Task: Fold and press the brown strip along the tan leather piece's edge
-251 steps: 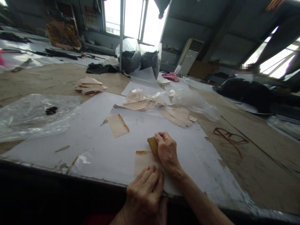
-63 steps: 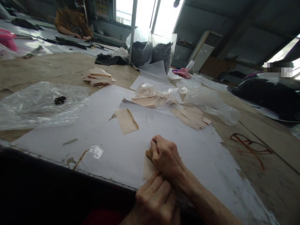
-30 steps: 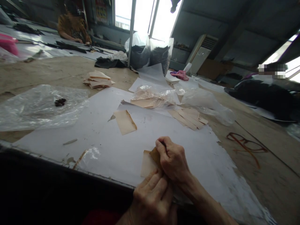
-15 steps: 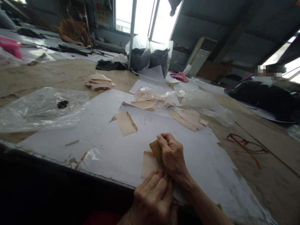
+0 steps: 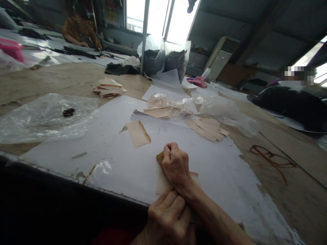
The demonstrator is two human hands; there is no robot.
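Observation:
A beige rectangular piece (image 5: 160,182), like thin leather or card, lies on the white sheet (image 5: 122,170) near the table's front edge. My right hand (image 5: 176,166) is closed round a flat yellowish-brown piece (image 5: 159,157) whose edge shows at its left, over the beige piece. My left hand (image 5: 167,214) has its fingers bent together at the near edge of the beige piece, partly behind my right wrist; what it grips is hidden. A similar single piece (image 5: 138,133) with a brown edge lies farther off to the left.
Beige pieces lie in a fan (image 5: 206,128), a stack (image 5: 108,86) and under a clear plastic bag (image 5: 170,105). Plastic film (image 5: 46,117) with dark bits spreads at left. Eyeglasses (image 5: 273,157) rest at right. One person (image 5: 81,32) works behind; another (image 5: 291,102) sits at right.
My right hand has shifted left with the brown piece and turned over the beige piece, uncovering its right edge. My left hand stays almost in place.

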